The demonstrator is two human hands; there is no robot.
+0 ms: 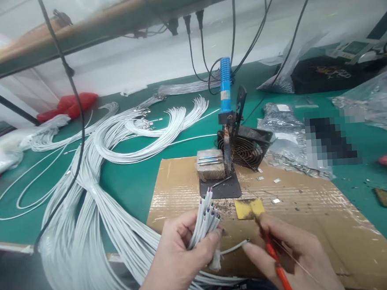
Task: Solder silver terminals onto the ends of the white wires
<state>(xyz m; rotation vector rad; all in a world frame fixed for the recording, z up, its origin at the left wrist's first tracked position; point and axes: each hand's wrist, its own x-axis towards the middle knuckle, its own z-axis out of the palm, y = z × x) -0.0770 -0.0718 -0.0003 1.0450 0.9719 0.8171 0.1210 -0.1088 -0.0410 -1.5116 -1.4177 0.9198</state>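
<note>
My left hand (pixel 178 256) is closed round a bundle of white cables (pixel 202 226), their cut ends pointing up with small coloured cores showing. A single white cable (pixel 234 247) stretches from below the bundle to my right thumb. My right hand (pixel 296 248) is closed on a slim red-handled tool (pixel 276 259) with a dark front end; its exact kind is unclear. A thin wire (pixel 297 261) runs along the same hand. Just beyond the tool's tip lies a yellow pad (pixel 249 208), stained dark.
Cardboard (pixel 179 177) covers the bench before me. On it, a blue-handled soldering iron (pixel 225 85) stands upright by a block (pixel 211 165), with a black fan (pixel 250 147) behind. Long white cable bundles (pixel 101 204) fill the left. Bags of small metal parts (pixel 285 129) lie right.
</note>
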